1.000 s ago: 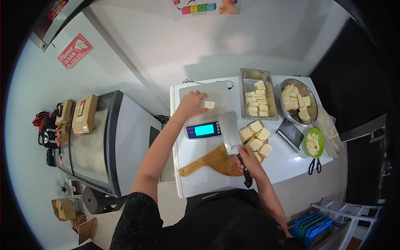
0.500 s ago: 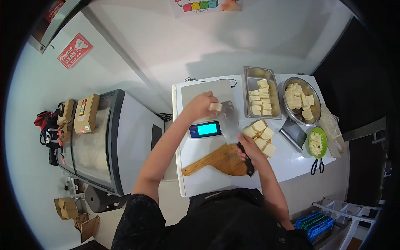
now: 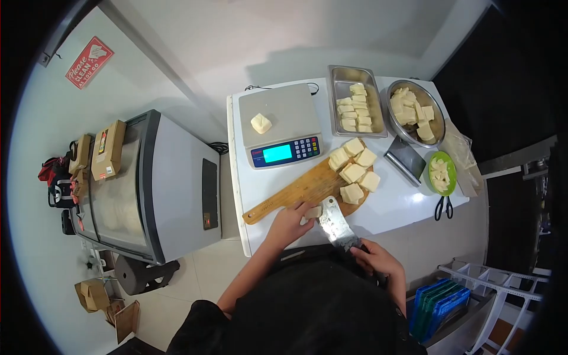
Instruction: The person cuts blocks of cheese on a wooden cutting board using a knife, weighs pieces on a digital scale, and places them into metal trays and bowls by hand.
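Note:
My left hand (image 3: pixel 288 225) pinches a pale cream block (image 3: pixel 314 212), like dough or butter, at the near edge of the wooden cutting board (image 3: pixel 296 192). The fingers of my right hand (image 3: pixel 377 258) wrap round the dark handle of a cleaver (image 3: pixel 334 223). Its broad blade lies close beside the held block; whether they touch, I cannot tell. Several more pale blocks (image 3: pixel 353 172) sit on the round end of the board. One pale piece (image 3: pixel 260 123) rests on the plate of the digital scale (image 3: pixel 281 106).
Behind the board stand a steel pan (image 3: pixel 378 118) with pale blocks and a steel bowl (image 3: pixel 441 121) with bigger pieces. To the right are a metal scraper (image 3: pixel 404 162), a green bowl (image 3: pixel 452 171) of scraps and scissors (image 3: pixel 444 208). A chest freezer (image 3: pixel 183 183) stands left.
Both hands have come down from the scale towards the table's near edge, with the cleaver and a pale block. A pale piece now sits on the scale. The view has shifted.

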Action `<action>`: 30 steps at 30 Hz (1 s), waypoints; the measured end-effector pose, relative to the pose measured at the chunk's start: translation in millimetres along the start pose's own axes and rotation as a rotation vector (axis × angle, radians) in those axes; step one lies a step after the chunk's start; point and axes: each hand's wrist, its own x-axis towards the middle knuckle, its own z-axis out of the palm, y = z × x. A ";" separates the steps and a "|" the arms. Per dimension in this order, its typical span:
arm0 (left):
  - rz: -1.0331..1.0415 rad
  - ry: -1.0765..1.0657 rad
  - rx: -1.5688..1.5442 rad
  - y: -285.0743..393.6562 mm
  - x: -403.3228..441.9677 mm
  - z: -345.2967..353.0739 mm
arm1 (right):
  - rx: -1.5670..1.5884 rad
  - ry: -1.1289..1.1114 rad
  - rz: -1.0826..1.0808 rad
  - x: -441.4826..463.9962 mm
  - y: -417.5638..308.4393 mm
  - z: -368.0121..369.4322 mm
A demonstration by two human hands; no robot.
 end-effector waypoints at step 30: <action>0.185 0.714 0.431 -62.8 133.8 -67.9 | -0.065 0.217 -0.122 -25.3 21.5 2.3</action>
